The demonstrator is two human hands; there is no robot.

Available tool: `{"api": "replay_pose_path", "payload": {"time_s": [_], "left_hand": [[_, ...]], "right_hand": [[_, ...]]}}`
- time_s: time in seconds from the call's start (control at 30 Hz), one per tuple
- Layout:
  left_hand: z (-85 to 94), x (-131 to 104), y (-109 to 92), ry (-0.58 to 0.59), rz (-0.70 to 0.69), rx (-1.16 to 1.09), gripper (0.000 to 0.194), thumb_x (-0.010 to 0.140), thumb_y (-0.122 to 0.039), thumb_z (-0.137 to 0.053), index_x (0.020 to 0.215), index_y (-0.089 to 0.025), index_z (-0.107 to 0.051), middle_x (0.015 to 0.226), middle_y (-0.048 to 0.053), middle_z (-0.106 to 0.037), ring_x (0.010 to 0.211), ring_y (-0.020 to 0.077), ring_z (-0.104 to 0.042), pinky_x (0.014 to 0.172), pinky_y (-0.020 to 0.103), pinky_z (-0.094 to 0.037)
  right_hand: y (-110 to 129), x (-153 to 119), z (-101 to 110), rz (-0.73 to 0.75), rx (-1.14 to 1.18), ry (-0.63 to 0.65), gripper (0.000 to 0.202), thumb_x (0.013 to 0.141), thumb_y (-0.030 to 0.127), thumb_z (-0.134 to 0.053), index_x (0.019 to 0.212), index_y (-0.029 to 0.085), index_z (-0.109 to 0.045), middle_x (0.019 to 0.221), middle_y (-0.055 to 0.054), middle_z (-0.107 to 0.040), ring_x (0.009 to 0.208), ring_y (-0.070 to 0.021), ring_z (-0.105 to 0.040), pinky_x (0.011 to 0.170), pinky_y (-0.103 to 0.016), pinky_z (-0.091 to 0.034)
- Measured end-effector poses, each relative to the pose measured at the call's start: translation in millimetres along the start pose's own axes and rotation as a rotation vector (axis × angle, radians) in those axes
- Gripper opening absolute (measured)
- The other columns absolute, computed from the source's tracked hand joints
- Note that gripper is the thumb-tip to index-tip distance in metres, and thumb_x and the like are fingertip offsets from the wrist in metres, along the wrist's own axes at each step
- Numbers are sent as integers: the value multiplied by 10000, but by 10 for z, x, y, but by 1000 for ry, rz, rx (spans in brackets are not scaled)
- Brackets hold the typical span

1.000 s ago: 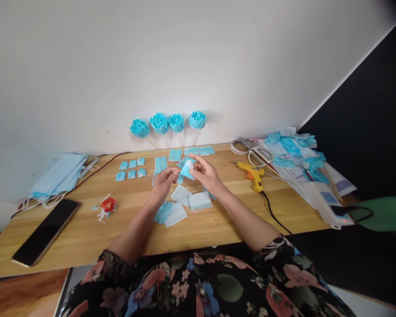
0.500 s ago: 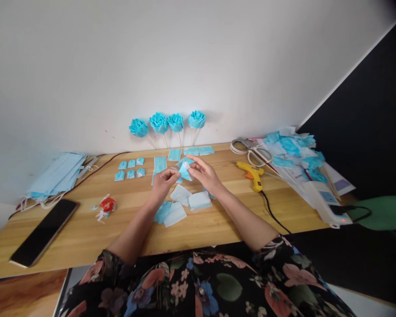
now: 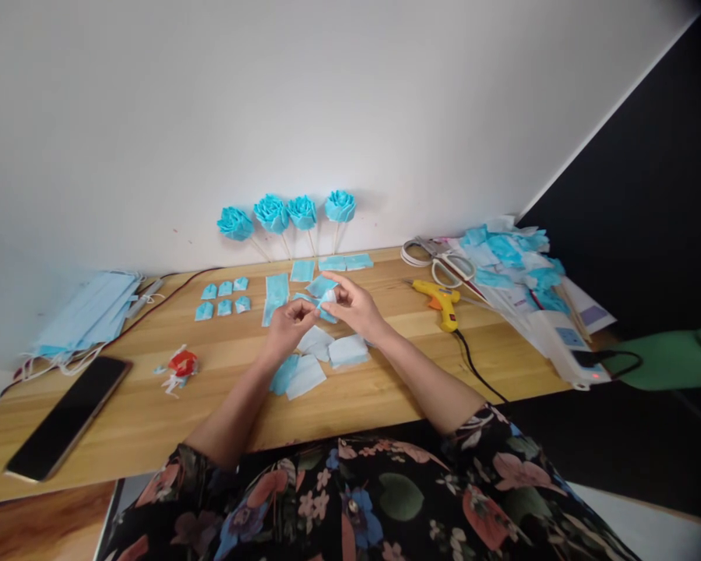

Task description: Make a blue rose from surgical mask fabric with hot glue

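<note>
Both hands meet above the middle of the wooden table (image 3: 152, 405). My left hand (image 3: 287, 329) and my right hand (image 3: 355, 307) pinch one small folded blue-and-white fabric piece (image 3: 325, 301) between their fingertips. Just below the hands lie several cut white and blue squares (image 3: 315, 358). Behind them lie more flat blue strips (image 3: 276, 291) and small folded blue pieces (image 3: 224, 298). Four blue fabric roses on sticks (image 3: 286, 213) lean against the wall.
A yellow glue gun (image 3: 439, 301) with a black cord lies to the right, with scissors (image 3: 438, 262) and a pile of blue scraps (image 3: 514, 265) behind it. On the left are a stack of face masks (image 3: 82, 316), a phone (image 3: 68, 418) and a red scrap (image 3: 181, 365).
The hands have come slightly closer and lower, folding the small piece tighter between the fingertips. The view has shifted a little, so everything sits slightly further left.
</note>
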State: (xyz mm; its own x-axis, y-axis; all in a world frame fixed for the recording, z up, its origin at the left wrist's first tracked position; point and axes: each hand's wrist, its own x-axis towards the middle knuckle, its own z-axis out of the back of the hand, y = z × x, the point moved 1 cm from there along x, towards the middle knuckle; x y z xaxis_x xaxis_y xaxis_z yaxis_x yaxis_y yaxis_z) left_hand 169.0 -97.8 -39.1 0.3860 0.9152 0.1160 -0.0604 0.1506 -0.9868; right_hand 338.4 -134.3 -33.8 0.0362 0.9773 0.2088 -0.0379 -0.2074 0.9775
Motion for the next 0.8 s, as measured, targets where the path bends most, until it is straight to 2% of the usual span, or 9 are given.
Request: {"api": "replay_pose_path", "payload": {"time_s": [0.13, 0.23, 0.3, 0.4, 0.53, 0.67, 0.8], "left_hand": [[12, 10, -10, -28, 17, -7, 228, 682, -353, -724, 623, -165, -610, 594, -28, -532, 571, 91, -424, 567, 233, -331], [10, 19, -8, -38, 22, -9, 230, 669, -360, -724, 619, -166, -610, 581, -31, -522, 561, 92, -419, 560, 234, -324], [3, 20, 1, -32, 21, -3, 227, 675, -361, -722, 626, -167, -615, 580, -31, -519, 558, 92, -416, 555, 234, -318], [-8, 17, 28, -15, 4, 9, 226, 694, -363, -718, 636, -167, -622, 586, -30, -520, 557, 92, -412, 549, 234, -315], [-12, 7, 63, 12, -9, 43, 225, 719, -361, -713, 647, -167, -623, 603, -29, -522, 571, 93, -421, 563, 234, -325], [-4, -1, 41, 21, 17, 40, 226, 716, -368, -725, 662, -171, -628, 608, -28, -525, 575, 98, -423, 561, 237, -323], [17, 10, -21, -47, 36, -10, 268, 688, -402, -742, 639, -171, -616, 606, -26, -537, 582, 99, -433, 576, 238, -344]], "right_hand": [[9, 45, 71, 17, 92, -54, 622, 810, 339, -714, 1397, 225, -540, 825, 21, -634, 759, -132, -595, 780, -283, -489], [10, 63, 95, 16, 162, -44, 641, 836, 401, -693, 1425, 226, -508, 931, -23, -693, 906, -168, -642, 881, -313, -497], [-4, 59, 82, 3, 162, 8, 672, 830, 418, -703, 1439, 232, -490, 994, -42, -702, 927, -173, -644, 854, -304, -505], [-50, 39, 44, -20, 116, 69, 730, 791, 410, -747, 1450, 248, -477, 1000, -29, -680, 818, -148, -615, 707, -262, -499], [-84, 19, 29, 14, 35, -5, 644, 810, 376, -732, 1409, 252, -530, 890, 11, -624, 715, -116, -553, 638, -242, -463], [-35, 25, 51, 29, 83, -79, 608, 840, 397, -695, 1402, 237, -526, 907, -11, -668, 830, -153, -606, 783, -287, -504], [-9, 37, 74, -10, 174, -98, 604, 874, 471, -649, 1417, 246, -508, 1000, -44, -699, 948, -182, -633, 909, -337, -512]]}}
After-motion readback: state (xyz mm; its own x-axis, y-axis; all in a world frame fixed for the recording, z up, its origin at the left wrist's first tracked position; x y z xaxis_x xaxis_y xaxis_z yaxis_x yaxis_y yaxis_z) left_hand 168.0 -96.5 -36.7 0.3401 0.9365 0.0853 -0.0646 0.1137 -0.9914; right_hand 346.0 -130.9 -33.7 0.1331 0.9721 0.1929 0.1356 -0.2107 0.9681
